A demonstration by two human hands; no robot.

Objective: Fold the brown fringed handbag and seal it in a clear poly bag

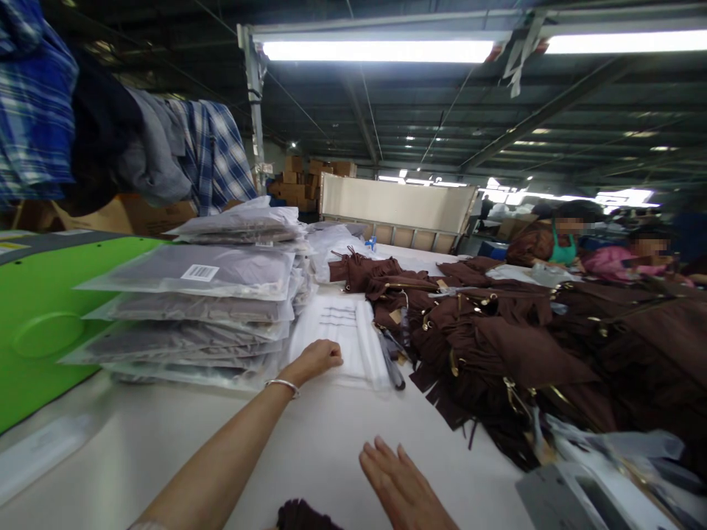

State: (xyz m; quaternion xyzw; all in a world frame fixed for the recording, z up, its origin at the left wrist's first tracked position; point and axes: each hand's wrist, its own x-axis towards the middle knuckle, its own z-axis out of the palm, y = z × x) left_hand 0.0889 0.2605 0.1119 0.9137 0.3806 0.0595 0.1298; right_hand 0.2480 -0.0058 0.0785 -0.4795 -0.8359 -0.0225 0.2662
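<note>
My left hand [317, 358], a thin bracelet on its wrist, reaches forward with its fingers curled down on the near edge of a stack of clear plastic bags [353, 338] lying flat on the white table [309, 449]. My right hand [401, 482] hovers low over the table near me, fingers stretched out and holding nothing. A scrap of dark brown cloth [303, 515] shows at the bottom edge, just left of that hand. Beside the empty bags lies a dark pair of scissors [391, 361].
A tall pile of bagged grey garments [215, 309] stands left of the bags, next to a green machine surface [49, 309]. Brown garments on gold hangers [508, 346] cover the right side. Two people sit at the far right. Shirts hang at upper left.
</note>
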